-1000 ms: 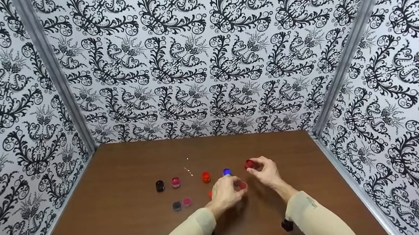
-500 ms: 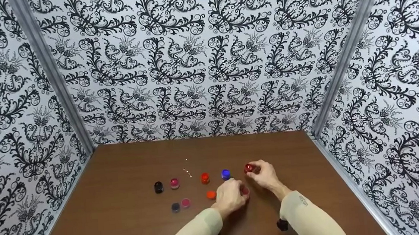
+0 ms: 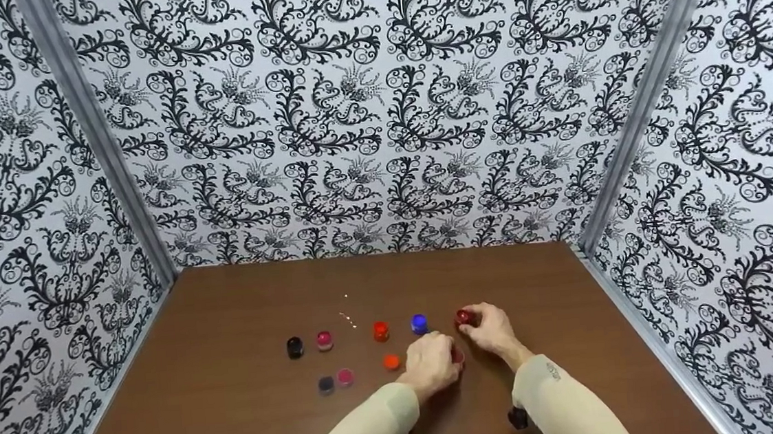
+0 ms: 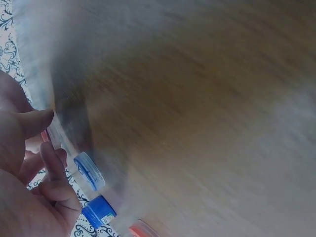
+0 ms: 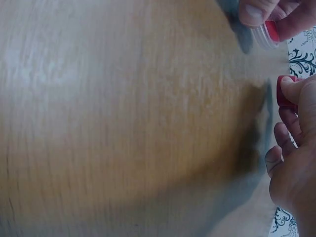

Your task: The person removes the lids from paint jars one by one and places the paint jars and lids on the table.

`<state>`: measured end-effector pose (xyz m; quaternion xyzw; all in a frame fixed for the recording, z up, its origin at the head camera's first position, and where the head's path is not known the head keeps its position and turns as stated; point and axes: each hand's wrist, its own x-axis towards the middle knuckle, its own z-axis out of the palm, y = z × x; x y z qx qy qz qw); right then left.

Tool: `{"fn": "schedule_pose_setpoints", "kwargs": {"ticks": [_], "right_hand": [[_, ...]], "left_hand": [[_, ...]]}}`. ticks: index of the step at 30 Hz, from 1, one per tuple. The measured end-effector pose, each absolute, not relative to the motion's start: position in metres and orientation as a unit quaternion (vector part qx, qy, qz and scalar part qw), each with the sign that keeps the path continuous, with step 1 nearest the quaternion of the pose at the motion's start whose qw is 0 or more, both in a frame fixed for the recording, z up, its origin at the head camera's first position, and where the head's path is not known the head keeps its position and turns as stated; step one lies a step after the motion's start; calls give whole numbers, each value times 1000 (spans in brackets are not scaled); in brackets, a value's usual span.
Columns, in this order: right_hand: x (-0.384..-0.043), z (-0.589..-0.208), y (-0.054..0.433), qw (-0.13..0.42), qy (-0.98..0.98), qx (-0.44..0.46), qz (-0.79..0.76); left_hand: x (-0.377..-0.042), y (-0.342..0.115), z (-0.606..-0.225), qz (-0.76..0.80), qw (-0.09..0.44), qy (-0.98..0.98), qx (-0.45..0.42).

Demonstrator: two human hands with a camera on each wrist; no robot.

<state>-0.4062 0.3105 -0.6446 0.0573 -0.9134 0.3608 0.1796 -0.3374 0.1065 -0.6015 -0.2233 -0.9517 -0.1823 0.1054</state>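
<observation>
In the head view my left hand [image 3: 431, 362] pinches a clear-rimmed lid with red on it [image 3: 458, 355], low over the table. The right wrist view shows this lid [image 5: 266, 37] on edge between finger and thumb. To the right, my right hand [image 3: 490, 327] grips a small red paint jar [image 3: 463, 316], its thumb and fingers on the jar's sides. A blue paint jar [image 3: 419, 323] stands just beyond my left hand. The left wrist view also has a blue lid [image 4: 89, 170] beside that hand's fingers; in the head view the hand hides it.
To the left stand an orange jar [image 3: 381, 331], a pink jar [image 3: 324, 340] and a black jar [image 3: 295, 348]. Nearer lie an orange lid [image 3: 391, 361], a pink lid [image 3: 345, 377] and a dark lid [image 3: 326, 385]. Patterned walls [image 3: 369, 177] enclose the brown table [image 3: 237, 422].
My left hand has moved right and nearer with the lid, uncovering the blue jar and orange lid. My right hand has lowered the red jar slightly toward me.
</observation>
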Motion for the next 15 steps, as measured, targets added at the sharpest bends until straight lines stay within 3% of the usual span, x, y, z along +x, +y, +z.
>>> {"fn": "schedule_pose_setpoints", "kwargs": {"ticks": [9, 15], "right_hand": [[-390, -626, 298, 132, -939, 19, 318], [-393, -623, 297, 121, -940, 19, 317]], "left_hand": [[-346, 111, -609, -147, 132, -950, -242], [-352, 112, -603, -160, 95, -956, -225]]}}
